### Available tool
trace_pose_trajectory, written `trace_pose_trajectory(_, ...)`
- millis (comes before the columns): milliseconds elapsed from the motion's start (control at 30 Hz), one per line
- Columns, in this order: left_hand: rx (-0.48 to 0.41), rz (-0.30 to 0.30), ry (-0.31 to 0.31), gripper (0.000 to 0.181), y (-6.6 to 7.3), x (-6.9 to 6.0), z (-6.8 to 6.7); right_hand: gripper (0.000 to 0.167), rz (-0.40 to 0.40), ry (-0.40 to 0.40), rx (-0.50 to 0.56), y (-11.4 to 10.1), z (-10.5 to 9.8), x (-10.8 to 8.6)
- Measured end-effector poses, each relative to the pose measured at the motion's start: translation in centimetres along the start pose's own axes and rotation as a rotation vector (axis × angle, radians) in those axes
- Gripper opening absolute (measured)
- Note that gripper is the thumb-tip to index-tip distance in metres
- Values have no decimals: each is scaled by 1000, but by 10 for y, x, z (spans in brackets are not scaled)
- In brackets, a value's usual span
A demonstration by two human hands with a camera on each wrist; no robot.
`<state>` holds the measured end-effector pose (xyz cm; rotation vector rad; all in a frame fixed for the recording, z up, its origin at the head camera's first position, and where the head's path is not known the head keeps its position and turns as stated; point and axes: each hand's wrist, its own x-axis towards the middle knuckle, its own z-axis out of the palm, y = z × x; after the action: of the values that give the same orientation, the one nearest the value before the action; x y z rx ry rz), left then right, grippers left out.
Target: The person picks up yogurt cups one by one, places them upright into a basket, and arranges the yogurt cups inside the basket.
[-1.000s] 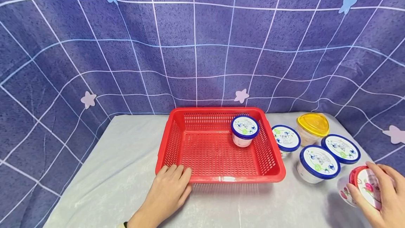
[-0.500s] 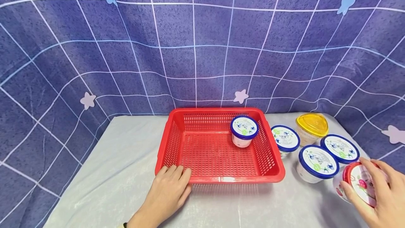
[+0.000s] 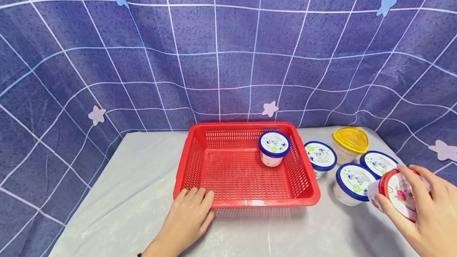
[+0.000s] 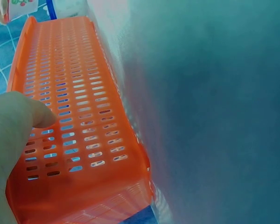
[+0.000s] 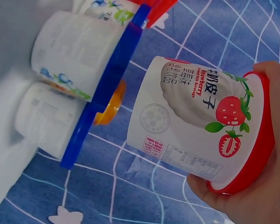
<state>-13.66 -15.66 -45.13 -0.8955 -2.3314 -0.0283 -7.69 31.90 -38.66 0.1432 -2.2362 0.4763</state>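
My left hand (image 3: 187, 217) grips the front rim of a red plastic basket (image 3: 246, 203), fingers curled over the edge. In the left wrist view the thumb lies against the basket's slotted outer wall (image 4: 84, 116). My right hand (image 3: 430, 209) holds a strawberry milk cup (image 3: 399, 195) by its red lid. The cup is tilted and held above the table; its printed side (image 5: 186, 121) shows in the right wrist view. Just left of it stand several blue-lidded cups (image 3: 353, 185). Inside the basket, one blue-lidded cup (image 3: 274, 150) stands upright near the back right corner.
A yellow-lidded tub (image 3: 350, 142) stands behind the blue-lidded cups, to the right of the basket. Pale cloth covers the table (image 3: 139, 177). A purple curtain (image 3: 228, 50) with lines and stars hangs along the table's back.
My right hand has raised the strawberry milk cup and carried it left and slightly away from me, so it now partly covers the blue-lidded cups. The left hand keeps its hold.
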Motion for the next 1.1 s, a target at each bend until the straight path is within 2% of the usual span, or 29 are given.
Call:
trace_pose_trajectory(333, 10, 9, 15, 36, -2, -1, 0, 99, -68, -13, -26, -8, 4, 18)
trace_pose_trajectory(500, 9, 3, -5, 34, -1, -1, -1, 94, -104, -70, -34, -13, 6, 27)
trace_pose_trajectory(633, 6, 10, 12, 35, -1, 0, 0, 93, -138, -129, -20, -18, 9, 34)
trace_pose_trajectory(833, 13, 18, 18, 37, -2, 1, -1, 93, -195, -148, -18, -28, 16, 42)
trace_pose_trajectory(933, 13, 13, 10, 33, -2, 1, -2, 92, -212, -163, 0, -33, 19, 46)
trace_pose_trajectory(1100, -11, 7, 45, 26, 0, 1, -1, 90, -277, -174, 74, -37, 26, 52)
